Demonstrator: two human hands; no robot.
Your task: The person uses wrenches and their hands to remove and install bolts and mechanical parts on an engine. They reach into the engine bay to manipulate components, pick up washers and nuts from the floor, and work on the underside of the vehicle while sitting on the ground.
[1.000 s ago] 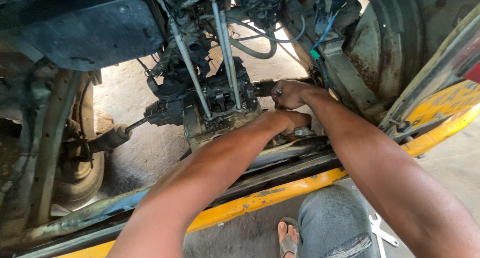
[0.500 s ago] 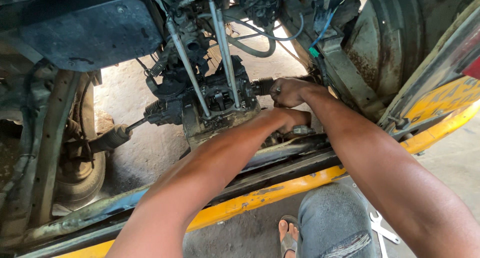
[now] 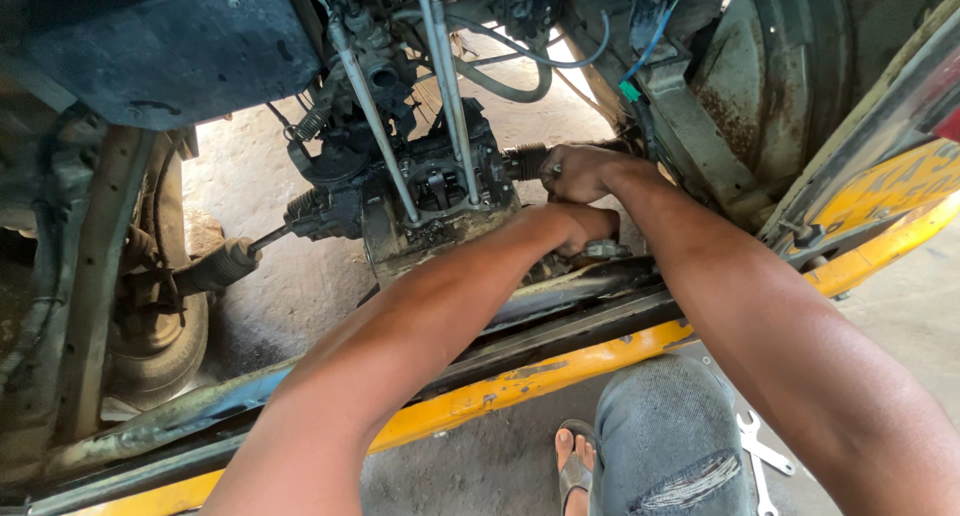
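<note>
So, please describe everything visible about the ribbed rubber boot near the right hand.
The ribbed rubber boot is a short black bellows, dusty and greasy, lying roughly level at the right end of the grimy metal housing. The right hand closes around its outer end, hiding what it joins. The left hand sits just below, apart from it.

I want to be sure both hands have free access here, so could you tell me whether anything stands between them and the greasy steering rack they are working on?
Nothing visible does. The right hand is already closed on the ribbed boot at the end of the steering rack, and the left hand lies against the metal just below it. The thin upright rods pass further left, clear of both hands.
</note>
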